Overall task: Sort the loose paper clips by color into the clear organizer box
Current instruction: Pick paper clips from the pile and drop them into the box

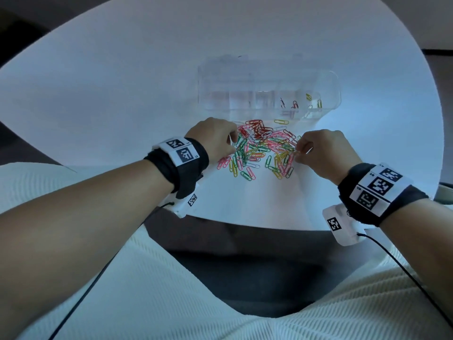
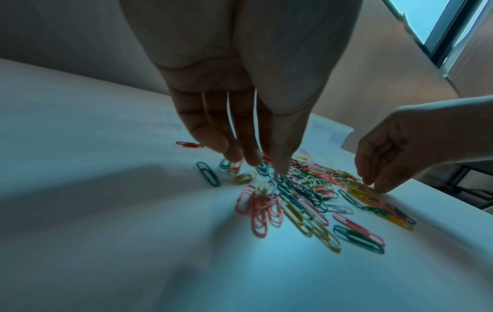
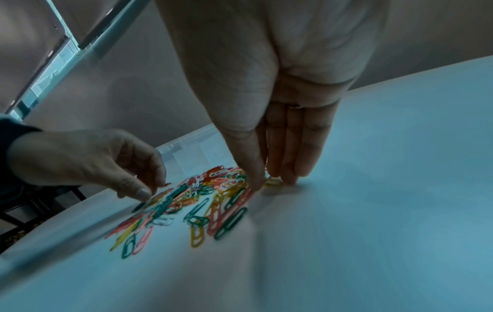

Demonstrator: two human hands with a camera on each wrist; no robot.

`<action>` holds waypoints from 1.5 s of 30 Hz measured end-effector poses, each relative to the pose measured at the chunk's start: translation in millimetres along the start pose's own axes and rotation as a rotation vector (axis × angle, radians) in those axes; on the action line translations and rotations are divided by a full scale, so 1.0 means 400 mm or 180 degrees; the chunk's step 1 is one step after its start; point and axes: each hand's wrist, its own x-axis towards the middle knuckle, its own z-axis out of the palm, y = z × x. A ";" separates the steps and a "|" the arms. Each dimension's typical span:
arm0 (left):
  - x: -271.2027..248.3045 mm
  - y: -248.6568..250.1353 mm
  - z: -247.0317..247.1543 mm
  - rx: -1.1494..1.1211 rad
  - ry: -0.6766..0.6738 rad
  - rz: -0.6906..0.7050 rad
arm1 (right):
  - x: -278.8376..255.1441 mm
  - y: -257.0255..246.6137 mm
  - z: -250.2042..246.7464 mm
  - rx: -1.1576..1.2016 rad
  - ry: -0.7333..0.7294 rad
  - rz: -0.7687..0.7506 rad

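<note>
A heap of loose paper clips (image 1: 259, 149) in red, pink, green, yellow and white lies on the white table, just in front of the clear organizer box (image 1: 267, 77). The box's right-hand compartments hold a few yellow clips (image 1: 312, 99) and a few dark and red ones (image 1: 291, 106). My left hand (image 1: 231, 143) is at the heap's left edge, fingertips (image 2: 253, 161) down among the clips, and a white clip shows between thumb and fingers. At the right edge my right hand (image 3: 272, 182) pinches a yellow clip (image 3: 274, 181) against the tabletop.
The round table (image 1: 122, 94) ends in a curved near edge right behind my wrists. One red clip (image 2: 188, 144) lies apart on the left, and a yellow one (image 1: 281, 121) sits close to the box front. My lap in white ribbed cloth is below.
</note>
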 end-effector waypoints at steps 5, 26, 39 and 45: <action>0.008 -0.002 0.011 0.0069 -0.0058 0.0064 | 0.006 -0.008 0.001 -0.0046 0.0014 -0.0049; -0.002 -0.041 -0.020 -0.0994 0.0507 -0.0180 | -0.006 -0.104 -0.026 0.3783 -0.1190 0.1132; 0.002 -0.043 0.017 0.0235 0.0094 0.0269 | -0.007 -0.173 0.019 0.1158 -0.0202 0.0283; -0.005 -0.036 -0.004 -0.0282 0.0255 0.0175 | 0.000 -0.203 0.070 -0.0171 -0.0075 -0.0293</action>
